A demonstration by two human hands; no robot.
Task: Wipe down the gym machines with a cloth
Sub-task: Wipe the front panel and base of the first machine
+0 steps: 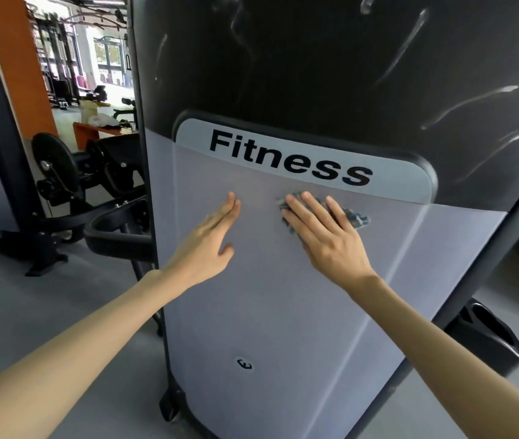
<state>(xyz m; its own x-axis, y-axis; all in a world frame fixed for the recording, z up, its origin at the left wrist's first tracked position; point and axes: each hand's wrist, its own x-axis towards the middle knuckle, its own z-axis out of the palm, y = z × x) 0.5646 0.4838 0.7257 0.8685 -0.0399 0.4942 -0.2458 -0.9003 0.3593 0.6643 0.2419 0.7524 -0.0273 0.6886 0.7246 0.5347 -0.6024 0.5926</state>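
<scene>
A tall gym machine shroud [267, 305] fills the view, grey below and glossy black above, with a "Fitness" label across the middle. My right hand [324, 236] lies flat with straight fingers on a small blue-grey cloth [358, 218], pressing it against the grey panel just under the label. Most of the cloth is hidden under the palm. My left hand [210, 242] is open with straight fingers, its tips at the panel to the left of the cloth, holding nothing.
Streaks and reflections show on the black upper panel [346, 58]. A black plate-loaded machine [61, 185] stands at the left on the grey floor, beside an orange pillar [14, 58]. A black holder [489, 337] juts out at the lower right.
</scene>
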